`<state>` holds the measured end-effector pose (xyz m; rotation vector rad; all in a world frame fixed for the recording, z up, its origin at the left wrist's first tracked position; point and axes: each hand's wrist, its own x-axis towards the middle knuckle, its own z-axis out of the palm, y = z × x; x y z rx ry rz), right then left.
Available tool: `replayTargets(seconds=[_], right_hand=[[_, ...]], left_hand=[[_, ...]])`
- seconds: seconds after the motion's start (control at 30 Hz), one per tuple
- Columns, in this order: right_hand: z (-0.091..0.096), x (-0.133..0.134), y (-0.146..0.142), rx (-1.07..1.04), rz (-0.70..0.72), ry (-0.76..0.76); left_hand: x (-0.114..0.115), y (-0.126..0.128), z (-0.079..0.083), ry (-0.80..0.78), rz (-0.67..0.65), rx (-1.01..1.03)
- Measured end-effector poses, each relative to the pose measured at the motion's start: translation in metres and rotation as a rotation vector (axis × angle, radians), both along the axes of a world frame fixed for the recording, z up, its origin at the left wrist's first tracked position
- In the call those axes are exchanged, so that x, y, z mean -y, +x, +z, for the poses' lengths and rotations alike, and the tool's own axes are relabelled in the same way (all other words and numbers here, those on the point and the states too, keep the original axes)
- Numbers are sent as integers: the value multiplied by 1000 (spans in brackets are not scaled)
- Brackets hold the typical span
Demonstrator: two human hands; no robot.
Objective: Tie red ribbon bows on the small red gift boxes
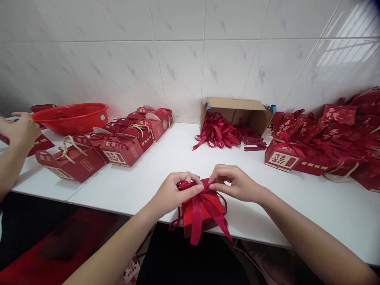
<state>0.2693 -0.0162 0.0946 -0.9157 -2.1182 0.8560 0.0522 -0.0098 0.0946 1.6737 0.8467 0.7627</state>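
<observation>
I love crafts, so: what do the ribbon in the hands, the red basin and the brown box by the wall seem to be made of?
The ribbon looks like satin-type fabric: soft sheen, limp hanging tails. The basin is probably moulded plastic: smooth, evenly red, slightly shiny. The brown box looks like cardboard: matt, with flat, thin panels.

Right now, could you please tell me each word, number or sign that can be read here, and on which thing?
"囍": on the left box with a bow and the right box with a bow.
"歡喜": on that left box's flap.
Too small or blurred: the basin label, the red pouches' writing.
The bright red box at the front: no readable text.
</observation>
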Motion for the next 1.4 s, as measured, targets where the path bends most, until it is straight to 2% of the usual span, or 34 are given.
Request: replayTargets(seconds=[0.13, 0.33, 0.93, 1.17, 1.27, 1.4], right_hand=[[-5, 2, 2, -23, -6, 26], [-8, 6, 1, -40, -39, 179], [-18, 5, 5, -23, -123, 234], [-14, 10, 2, -20, -106, 143], [-15, 11, 0, -34, -73, 95], [-20, 11, -5, -40, -114, 32]], left_hand=[[2, 4, -2, 19, 56, -41], [4, 5, -6, 62, 98, -19], [4, 4, -10, 107, 107, 15], [-1, -13, -11, 245, 53, 54], [-3, -18, -14, 218, 52, 68], [1, -18, -15, 145, 51, 57]])
